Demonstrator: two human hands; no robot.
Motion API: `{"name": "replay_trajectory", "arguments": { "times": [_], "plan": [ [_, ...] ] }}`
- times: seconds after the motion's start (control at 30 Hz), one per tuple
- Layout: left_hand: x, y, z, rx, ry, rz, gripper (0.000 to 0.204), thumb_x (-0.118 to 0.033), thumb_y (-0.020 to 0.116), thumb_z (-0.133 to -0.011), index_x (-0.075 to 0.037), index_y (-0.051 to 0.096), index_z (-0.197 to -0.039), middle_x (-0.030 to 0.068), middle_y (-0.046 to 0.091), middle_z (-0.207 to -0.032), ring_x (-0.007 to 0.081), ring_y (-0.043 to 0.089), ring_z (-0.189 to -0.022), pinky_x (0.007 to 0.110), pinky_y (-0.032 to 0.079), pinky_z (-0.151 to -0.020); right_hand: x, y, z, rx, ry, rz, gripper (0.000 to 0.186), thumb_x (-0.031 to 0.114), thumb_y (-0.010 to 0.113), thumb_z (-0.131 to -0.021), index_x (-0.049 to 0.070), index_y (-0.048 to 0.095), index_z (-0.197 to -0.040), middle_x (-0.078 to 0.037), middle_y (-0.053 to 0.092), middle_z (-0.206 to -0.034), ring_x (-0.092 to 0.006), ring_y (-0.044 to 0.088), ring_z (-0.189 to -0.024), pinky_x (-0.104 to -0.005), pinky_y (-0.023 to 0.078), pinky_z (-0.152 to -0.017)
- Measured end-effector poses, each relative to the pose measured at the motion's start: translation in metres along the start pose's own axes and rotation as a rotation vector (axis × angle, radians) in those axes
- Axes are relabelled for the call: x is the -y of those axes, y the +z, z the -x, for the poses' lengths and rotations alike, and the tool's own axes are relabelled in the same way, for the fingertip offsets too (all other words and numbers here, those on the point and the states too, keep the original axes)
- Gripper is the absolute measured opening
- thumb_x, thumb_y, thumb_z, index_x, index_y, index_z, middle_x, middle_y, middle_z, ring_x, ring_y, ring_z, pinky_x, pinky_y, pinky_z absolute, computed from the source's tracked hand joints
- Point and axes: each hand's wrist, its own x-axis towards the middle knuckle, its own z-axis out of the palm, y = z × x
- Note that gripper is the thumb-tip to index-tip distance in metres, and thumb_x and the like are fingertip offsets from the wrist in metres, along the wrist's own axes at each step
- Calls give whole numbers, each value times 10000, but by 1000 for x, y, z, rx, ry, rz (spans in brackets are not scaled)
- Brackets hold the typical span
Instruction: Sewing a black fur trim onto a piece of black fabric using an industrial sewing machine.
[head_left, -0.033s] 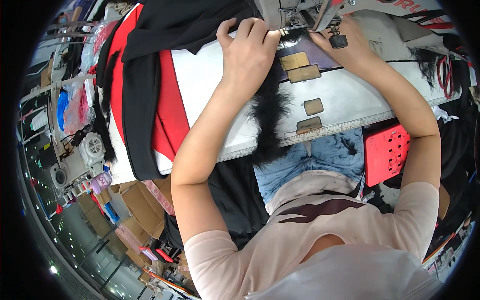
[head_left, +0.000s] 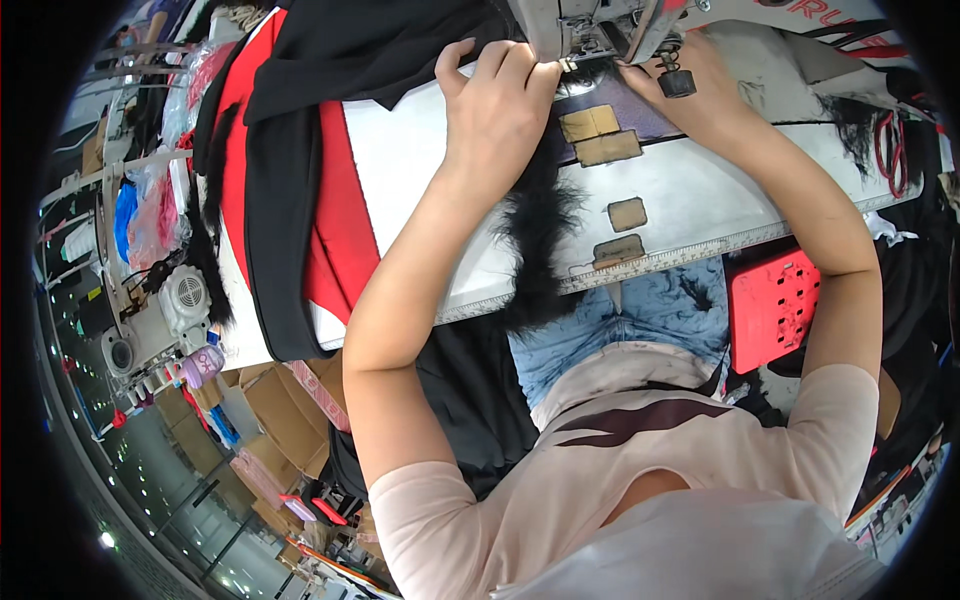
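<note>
At the top centre stands a sewing machine [head_left: 575,35], its lit needle area low over the work. My left hand [head_left: 500,105] is just left of it, fingers bent and closed on the edge of a black cloth [head_left: 370,50]. A black fur strip [head_left: 540,235] runs from beneath that hand down over the table's front edge. My right hand [head_left: 700,95] lies right of the needle area, thumb pointing toward dark fluff there. Machine parts hide most of its fingers, so its grip does not show.
The white table [head_left: 690,185] has a ruler tape [head_left: 700,245] along its front edge and tan tape patches. Red and black cloth [head_left: 340,210] drapes at left. Red scissors handles [head_left: 888,155] lie at right. A red perforated plastic panel [head_left: 775,310] and cardboard boxes [head_left: 285,410] are below table level.
My left hand has shifted very slightly toward me. Everything else looks the same.
</note>
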Motion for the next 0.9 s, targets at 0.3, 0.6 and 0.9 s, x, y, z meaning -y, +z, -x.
{"name": "replay_trajectory", "arguments": {
  "times": [0.3, 0.6, 0.9],
  "plan": [
    [4, 2, -3, -24, 13, -55, 127, -94, 659, -741, -119, 620, -860, 9, 624, -909, 158, 604, -916, 444, 352, -959, -6, 2, -1, 105, 79, -30, 170, 203, 655, -860, 40, 653, -908, -139, 665, -849, -355, 619, -805, -431, 483, -703],
    [32, -7, 5, 3, -149, 364, 202, -52, 621, -856, -106, 621, -1051, 3, 664, -1069, 203, 607, -1034, 401, 370, -924, -3, 1, -7, -130, -127, -8, 173, 196, 666, -847, 24, 660, -835, -161, 630, -733, -376, 605, -697, -443, 475, -642],
    [154, 8, -23, 303, -133, -197, 321, -58, 504, -867, -54, 619, -1166, 111, 643, -1124, 295, 580, -1102, 491, 390, -952, -12, 21, -8, -110, -93, -26, 231, 232, 633, -890, 7, 681, -880, -183, 636, -764, -367, 599, -699, -434, 466, -628]
  ]
}}
